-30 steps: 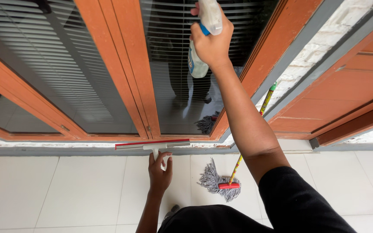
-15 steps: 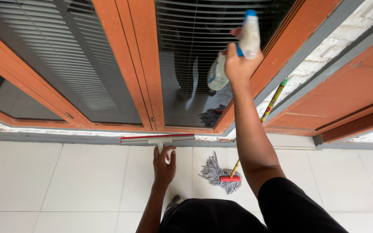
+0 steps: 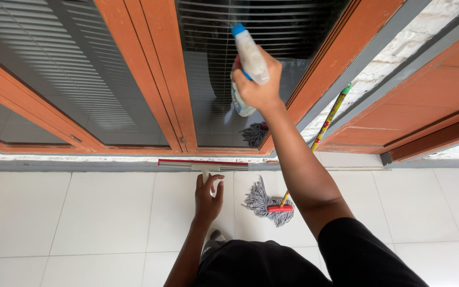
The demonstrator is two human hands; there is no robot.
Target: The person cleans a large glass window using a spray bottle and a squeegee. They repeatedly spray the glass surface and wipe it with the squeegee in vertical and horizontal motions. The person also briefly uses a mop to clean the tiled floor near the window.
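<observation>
A: The right hand is clenched round a spray bottle, raised in front of the glass pane of the orange-framed window, its blue-tipped nozzle up by the slatted blind behind the glass. The left hand hangs low, fingers curled about the white handle of a squeegee whose red-edged blade lies level just under the window sill.

B: So which step does that look like?

A: The wetting of the pane, by the look of it. The bottle is at the glass, the squeegee nowhere near it.

B: And what would the next move call for?

A: Judging from the pose, the left hand has to bring the blade up flat against the wet glass, and the right arm has to clear out of its path first.

B: How firm is the left grip?

A: Loose; the fingertips wrap the handle, the palm looks barely closed. Whether the right forefinger is squeezing the trigger cannot be told.

B: Anything else about?

A: A grey string mop with a red clamp lies on the white floor tiles, its yellow pole leaning on the wall to the right.
</observation>
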